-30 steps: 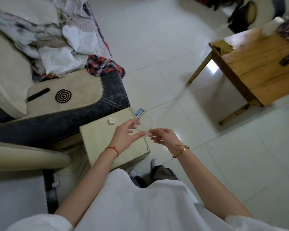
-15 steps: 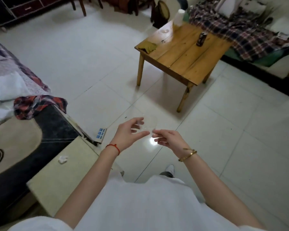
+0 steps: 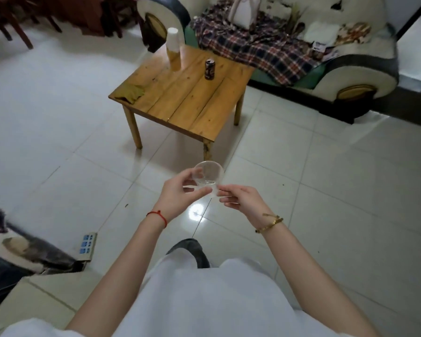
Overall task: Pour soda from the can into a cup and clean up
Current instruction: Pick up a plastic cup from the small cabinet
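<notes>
A clear plastic cup hangs over the white tiled floor in front of me, its mouth tilted away. My left hand grips its side between thumb and fingers. The fingertips of my right hand pinch its base from the right. A dark soda can stands upright on the low wooden table well beyond my hands. On the table's far edge stands a tall stack of white disposable cups.
A yellowish cloth lies on the table's left corner. Behind the table is a sofa draped with a plaid blanket. A power strip lies on the floor at lower left beside a beige box.
My view has swung from the left sofa and beige box toward the wooden table, which is now nearer. Both hands have stayed on the clear cup throughout.
</notes>
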`<state>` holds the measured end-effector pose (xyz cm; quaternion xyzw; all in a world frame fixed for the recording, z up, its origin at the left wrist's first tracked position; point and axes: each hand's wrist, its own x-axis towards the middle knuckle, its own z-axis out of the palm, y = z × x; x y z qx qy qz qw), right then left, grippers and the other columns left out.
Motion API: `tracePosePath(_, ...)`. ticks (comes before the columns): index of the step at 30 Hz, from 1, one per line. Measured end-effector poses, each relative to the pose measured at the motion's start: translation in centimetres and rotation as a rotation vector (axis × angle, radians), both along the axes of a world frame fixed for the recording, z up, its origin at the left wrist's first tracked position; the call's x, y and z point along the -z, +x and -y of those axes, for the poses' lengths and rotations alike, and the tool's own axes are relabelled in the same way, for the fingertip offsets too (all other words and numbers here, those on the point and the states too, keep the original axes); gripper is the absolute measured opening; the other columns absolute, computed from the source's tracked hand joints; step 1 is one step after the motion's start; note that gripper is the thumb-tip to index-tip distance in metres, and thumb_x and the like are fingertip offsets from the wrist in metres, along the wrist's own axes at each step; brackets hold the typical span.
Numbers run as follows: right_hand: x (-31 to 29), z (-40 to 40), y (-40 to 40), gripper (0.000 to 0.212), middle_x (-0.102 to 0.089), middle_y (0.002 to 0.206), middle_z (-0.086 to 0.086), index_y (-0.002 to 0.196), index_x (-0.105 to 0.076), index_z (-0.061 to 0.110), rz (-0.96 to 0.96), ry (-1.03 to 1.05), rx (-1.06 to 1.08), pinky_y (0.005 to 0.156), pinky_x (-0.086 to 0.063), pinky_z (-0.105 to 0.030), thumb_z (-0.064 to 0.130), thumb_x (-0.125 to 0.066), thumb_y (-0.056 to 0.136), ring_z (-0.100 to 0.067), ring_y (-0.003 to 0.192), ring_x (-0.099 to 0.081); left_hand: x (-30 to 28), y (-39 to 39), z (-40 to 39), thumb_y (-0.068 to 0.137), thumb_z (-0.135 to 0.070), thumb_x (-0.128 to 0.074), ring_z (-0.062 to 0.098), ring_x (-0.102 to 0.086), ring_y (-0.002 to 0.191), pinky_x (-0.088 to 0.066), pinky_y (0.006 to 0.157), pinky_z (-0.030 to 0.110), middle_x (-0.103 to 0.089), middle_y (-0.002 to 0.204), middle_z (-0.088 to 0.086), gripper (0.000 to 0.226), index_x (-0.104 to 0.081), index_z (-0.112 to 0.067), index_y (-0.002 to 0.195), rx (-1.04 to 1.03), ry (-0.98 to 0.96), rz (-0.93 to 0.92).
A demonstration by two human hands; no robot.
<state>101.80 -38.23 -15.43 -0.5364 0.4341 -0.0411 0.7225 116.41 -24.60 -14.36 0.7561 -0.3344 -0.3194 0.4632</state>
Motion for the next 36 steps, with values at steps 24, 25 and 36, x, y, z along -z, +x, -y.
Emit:
tracePosePath(24, 0.2, 40.0, 17.3, 0.026, -0.074, 0.099, -0.009, 0.101, -0.072, 0.015, 0.005, -0.014, 0.063, 0.094, -0.052, -0.034, 0.02, -0.047, 0.101, -0.018, 0.091, -0.066, -0.5, 17.5, 41.1, 0.076, -0.033, -0.08, 0.002, -0.059, 0.114, -0.055, 0.094, 0.031, -0.063, 0.123, -0.01, 0.057, -0.057, -0.021, 0.126, 0.087, -0.025, 0.035)
tracePosePath(25, 0.1, 41.4, 18.1, 0.026, -0.074, 0.1, -0.009, 0.102, -0.072, 0.014, 0.004, -0.012, 0.054, 0.094, -0.053, -0.033, 0.021, -0.047, 0.101, -0.018, 0.091, -0.067, -0.7, 18.2, 42.4, 0.076, -0.033, -0.08, 0.002, -0.059, 0.113, -0.055, 0.093, 0.03, -0.063, 0.123, -0.011, 0.056, -0.057, -0.021, 0.126, 0.08, -0.028, 0.04)
tracePosePath(36, 1.7, 56.5, 27.6, 0.03, -0.075, 0.105, -0.009, 0.114, -0.069, 0.008, 0.012, 0.02, -0.229, 0.094, -0.054, -0.031, 0.025, -0.049, 0.1, -0.017, 0.094, -0.068, 0.8, 24.2, 53.9, 0.077, -0.039, -0.078, 0.002, -0.059, 0.11, -0.055, 0.093, 0.031, -0.062, 0.123, -0.011, 0.065, -0.052, -0.025, 0.135, -0.163, 0.016, 0.075)
